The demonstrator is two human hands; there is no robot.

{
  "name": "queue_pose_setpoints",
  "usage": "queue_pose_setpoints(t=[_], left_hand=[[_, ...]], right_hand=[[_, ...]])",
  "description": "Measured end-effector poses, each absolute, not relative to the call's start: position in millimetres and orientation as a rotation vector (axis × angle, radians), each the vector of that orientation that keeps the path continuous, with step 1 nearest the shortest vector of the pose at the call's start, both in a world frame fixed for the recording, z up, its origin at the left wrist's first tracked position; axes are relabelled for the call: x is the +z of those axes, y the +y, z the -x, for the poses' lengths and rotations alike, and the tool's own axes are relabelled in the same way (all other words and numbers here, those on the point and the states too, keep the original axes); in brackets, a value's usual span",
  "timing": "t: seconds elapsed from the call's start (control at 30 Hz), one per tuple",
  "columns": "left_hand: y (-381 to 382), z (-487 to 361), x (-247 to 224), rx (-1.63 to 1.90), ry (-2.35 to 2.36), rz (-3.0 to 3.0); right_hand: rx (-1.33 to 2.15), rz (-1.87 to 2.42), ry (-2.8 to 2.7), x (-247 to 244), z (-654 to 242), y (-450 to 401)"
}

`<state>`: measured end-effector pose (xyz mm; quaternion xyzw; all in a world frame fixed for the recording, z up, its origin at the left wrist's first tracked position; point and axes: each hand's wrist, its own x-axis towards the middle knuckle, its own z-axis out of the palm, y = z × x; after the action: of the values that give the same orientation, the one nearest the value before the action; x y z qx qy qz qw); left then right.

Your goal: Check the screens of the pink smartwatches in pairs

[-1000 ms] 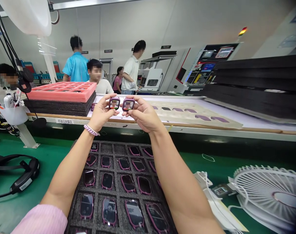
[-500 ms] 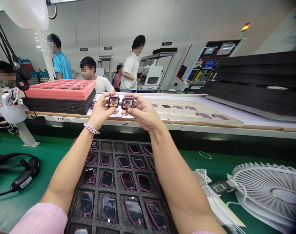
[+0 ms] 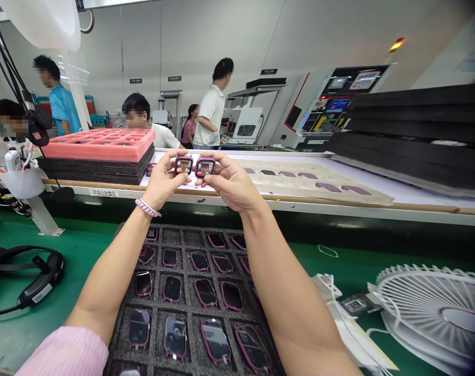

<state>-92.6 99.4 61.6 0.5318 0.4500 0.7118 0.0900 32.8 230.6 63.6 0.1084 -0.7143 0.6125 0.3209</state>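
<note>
My left hand (image 3: 163, 178) pinches a purple-framed smartwatch (image 3: 183, 165) by its edges, its lit screen facing me. Close beside it, my right hand (image 3: 232, 180) grips a second purple smartwatch (image 3: 205, 166), also with a picture on its screen. A narrow gap lies between the two watches, held up over the front edge of the white shelf. Under my forearms sits a black foam tray (image 3: 186, 308) with several purple watches (image 3: 175, 334) lying face up in its cells. Two cells in its far row hold no watch.
Pink foam tray (image 3: 104, 147) on dark trays stands at the left of the shelf; black foam sheets (image 3: 413, 136) are stacked right. A beige strip (image 3: 319, 177) bears several purple pieces. A white fan (image 3: 429, 313) and a black headset (image 3: 30, 277) flank the foam tray. Several people are beyond.
The pictures on both watch screens have changed, while my hands keep almost the same position. A person in blue in the background has moved left.
</note>
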Motion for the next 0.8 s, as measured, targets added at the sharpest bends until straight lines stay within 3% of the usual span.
queue_pose_setpoints(t=[0.8], left_hand=[[99.9, 93.1, 59.5, 2.122, 1.376, -1.579]], right_hand=[[1.629, -0.276, -1.890, 63.2, -33.3, 230.3]])
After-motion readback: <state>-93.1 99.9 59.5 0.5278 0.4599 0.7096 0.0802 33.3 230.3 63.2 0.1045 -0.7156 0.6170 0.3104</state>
